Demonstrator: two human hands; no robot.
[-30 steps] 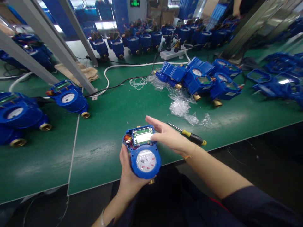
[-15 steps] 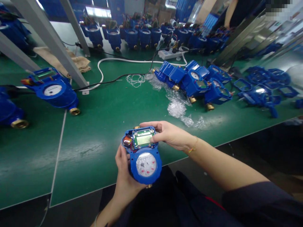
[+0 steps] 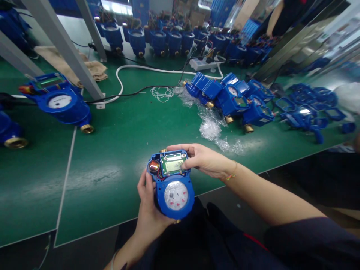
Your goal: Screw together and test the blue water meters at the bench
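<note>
A blue water meter (image 3: pixel 174 198) is held between my two hands just over the front edge of the green bench. Its round dial faces up, and above it an uncovered circuit board carries a lit display (image 3: pixel 173 166) with dark characters. A round brown part with thin wires sits beside the board. My left hand (image 3: pixel 150 206) grips the meter's left side and underside. My right hand (image 3: pixel 197 161) clasps the upper right corner, its thumb on the edge of the display and its fingers behind the housing.
Blue meters (image 3: pixel 233 97) lie piled on crumpled clear plastic (image 3: pixel 210 129). Another meter (image 3: pixel 63 101) stands left, beside a metal post (image 3: pixel 67 52). Blue frames (image 3: pixel 306 108) lie at right. A power strip (image 3: pixel 205 63) and cables cross the back, before rows of meters. A person's arm (image 3: pixel 274 18) shows beyond.
The display now shows darker, clearer characters than before. The meter has shifted very slightly right in view, with both hands keeping the same hold.
</note>
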